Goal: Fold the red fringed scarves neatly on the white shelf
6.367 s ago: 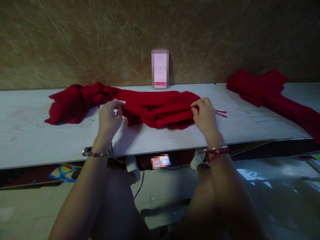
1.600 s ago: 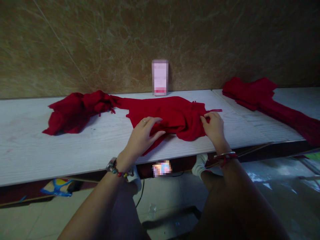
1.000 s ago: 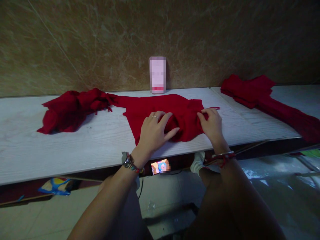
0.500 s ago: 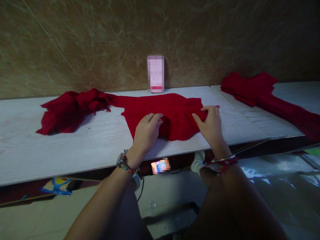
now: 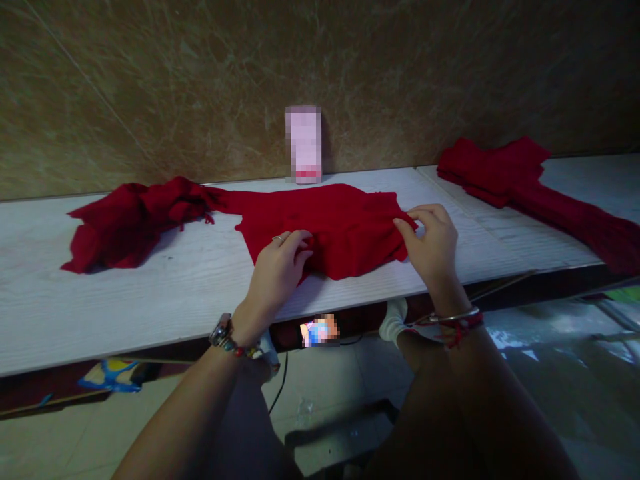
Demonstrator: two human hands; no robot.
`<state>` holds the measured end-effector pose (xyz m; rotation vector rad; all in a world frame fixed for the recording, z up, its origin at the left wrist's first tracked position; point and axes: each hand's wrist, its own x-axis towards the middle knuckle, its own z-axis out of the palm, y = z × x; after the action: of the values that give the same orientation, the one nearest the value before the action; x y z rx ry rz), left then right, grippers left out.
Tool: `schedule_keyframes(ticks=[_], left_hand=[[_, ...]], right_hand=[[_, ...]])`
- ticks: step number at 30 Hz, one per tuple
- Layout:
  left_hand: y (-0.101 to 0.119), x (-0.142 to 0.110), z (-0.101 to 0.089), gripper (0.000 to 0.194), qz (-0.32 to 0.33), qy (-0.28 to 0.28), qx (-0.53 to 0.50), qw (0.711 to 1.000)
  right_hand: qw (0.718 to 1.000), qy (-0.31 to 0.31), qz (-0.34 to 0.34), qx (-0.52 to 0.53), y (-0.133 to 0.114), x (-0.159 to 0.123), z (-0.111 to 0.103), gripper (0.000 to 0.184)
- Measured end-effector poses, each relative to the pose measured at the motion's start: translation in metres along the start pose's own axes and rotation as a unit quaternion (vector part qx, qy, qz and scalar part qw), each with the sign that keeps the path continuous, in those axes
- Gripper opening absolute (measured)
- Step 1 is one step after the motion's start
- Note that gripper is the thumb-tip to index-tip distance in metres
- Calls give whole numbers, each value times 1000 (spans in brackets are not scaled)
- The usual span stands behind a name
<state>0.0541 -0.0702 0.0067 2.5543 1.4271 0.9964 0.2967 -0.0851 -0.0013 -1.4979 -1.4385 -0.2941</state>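
Note:
A piece of red cloth (image 5: 335, 233), slightly rumpled, lies across the middle of the white wood-grain surface. My left hand (image 5: 280, 270) is at its near left edge, with thumb and fingers closed on the fabric; the fingertips are partly hidden by the hand. At the right end, my right hand (image 5: 434, 243) pinches the cloth's edge between thumb and fingers. A narrow strip joins the cloth on the left to a crumpled red bundle (image 5: 120, 230) with small tassels.
More red cloth (image 5: 493, 175) lies layered at the right, a long end trailing over the front edge. A blurred pink box-like item (image 5: 305, 143) leans against the brown marbled wall. Below the white surface (image 5: 165, 307) are a lit, blurred screen (image 5: 320, 330) and a white-socked foot (image 5: 394, 320).
My left hand has moved left along the near edge, and my right hand slightly right. The cloth's right end now looks drawn out a little further between them.

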Motion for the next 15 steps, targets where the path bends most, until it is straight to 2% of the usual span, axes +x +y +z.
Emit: schedule_keyframes(ticks=[6, 12, 15], left_hand=[[-13, 6, -18, 15, -50, 64, 1, 997], [-46, 12, -42, 11, -144, 152, 50, 977], [-60, 14, -42, 12, -176, 140, 57, 973]], right_hand=[[999, 22, 44, -24, 12, 5, -7, 10], [992, 28, 92, -81, 34, 9, -10, 11], [991, -4, 104, -85, 35, 8, -2, 13]])
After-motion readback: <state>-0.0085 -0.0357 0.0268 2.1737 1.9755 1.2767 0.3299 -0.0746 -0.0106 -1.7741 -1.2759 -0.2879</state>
